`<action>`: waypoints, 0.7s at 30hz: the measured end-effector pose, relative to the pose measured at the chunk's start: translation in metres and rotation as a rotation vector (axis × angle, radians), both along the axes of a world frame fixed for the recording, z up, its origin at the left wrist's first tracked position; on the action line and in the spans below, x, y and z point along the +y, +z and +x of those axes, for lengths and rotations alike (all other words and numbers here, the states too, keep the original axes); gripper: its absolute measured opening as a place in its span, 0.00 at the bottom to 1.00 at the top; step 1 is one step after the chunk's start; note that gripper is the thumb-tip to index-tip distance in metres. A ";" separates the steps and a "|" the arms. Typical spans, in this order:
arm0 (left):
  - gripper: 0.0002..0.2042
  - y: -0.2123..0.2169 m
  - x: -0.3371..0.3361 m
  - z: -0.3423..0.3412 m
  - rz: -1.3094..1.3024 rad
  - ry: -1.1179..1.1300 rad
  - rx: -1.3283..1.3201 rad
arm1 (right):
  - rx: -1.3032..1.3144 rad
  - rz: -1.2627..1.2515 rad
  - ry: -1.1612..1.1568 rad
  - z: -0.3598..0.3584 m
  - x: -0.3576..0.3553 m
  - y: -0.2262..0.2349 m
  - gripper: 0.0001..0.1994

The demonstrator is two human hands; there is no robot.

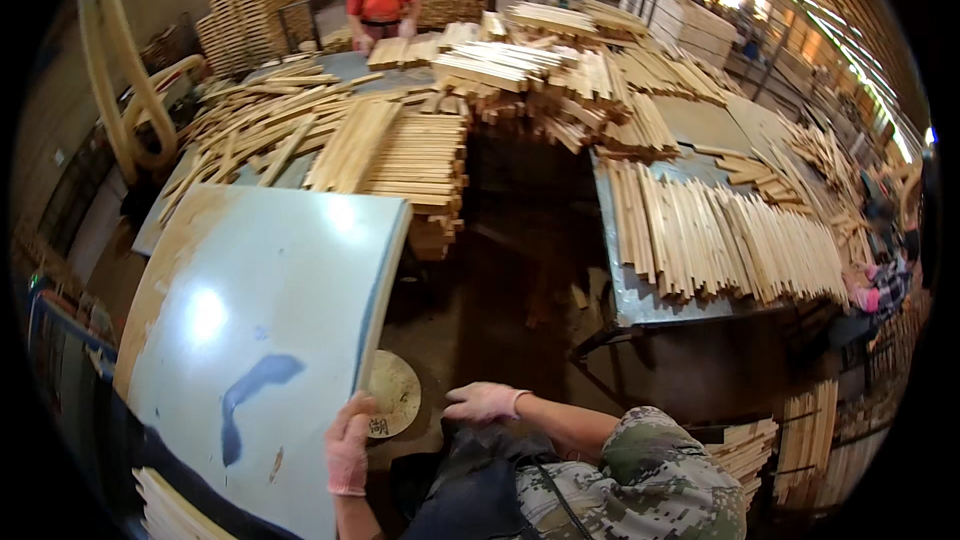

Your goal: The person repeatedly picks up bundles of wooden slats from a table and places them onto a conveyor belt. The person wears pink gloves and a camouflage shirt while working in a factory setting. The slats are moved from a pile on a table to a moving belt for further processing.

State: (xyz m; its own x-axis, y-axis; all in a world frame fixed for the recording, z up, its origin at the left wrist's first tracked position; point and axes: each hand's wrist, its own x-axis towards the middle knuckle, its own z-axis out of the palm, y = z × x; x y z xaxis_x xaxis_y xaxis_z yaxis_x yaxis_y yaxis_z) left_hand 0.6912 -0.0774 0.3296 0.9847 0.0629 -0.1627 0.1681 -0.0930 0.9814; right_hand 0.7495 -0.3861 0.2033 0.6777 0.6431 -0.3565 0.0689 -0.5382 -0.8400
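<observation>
Pink-gloved hands point(348, 450) beside pale tabletop point(270, 310)

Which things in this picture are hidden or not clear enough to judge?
- Left hand, head view: fingertips are behind the edge of the pale blue board, so the grip is unclear.
- Right hand: palm faces down; what lies under it is hidden.
- Round tan disc: partly covered by the board; its marking is too small.
- Board's lower corner: cut off by the picture edge.

We see the left hand point(349, 452) in a pink glove gripping the near right edge of the pale blue tabletop point(262, 340). The right hand point(484, 402) rests on a dark apron point(470, 485); wooden slats point(720, 235) cover the right-hand table point(640, 295).
</observation>
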 end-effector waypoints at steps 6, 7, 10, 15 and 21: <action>0.27 -0.043 -0.143 0.084 -0.244 -0.404 0.376 | 0.582 -0.183 -0.829 -0.036 -0.184 -0.059 0.24; 0.28 -0.050 -0.157 0.095 -0.271 -0.444 0.417 | 0.513 -0.237 -0.852 -0.052 -0.206 -0.081 0.23; 0.28 -0.071 -0.191 0.133 -0.233 -0.564 0.480 | 0.827 -0.007 -1.152 -0.114 -0.253 -0.165 0.21; 0.26 -0.087 -0.217 0.202 -0.281 -0.520 0.608 | 0.975 -0.072 -1.304 -0.194 -0.242 -0.234 0.17; 0.27 -0.122 -0.261 0.320 -0.382 -0.604 0.651 | 0.188 -0.725 -0.173 -0.156 -0.282 -0.302 0.15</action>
State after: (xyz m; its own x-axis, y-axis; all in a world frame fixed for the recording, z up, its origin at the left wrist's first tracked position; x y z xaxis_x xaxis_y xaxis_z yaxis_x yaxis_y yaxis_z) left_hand 1.0109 -0.3384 0.2072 0.5434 -0.5949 -0.5923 0.7183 -0.0357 0.6948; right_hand 0.5931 -0.6678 -0.0987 0.6337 0.0945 -0.7678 -0.1756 -0.9490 -0.2617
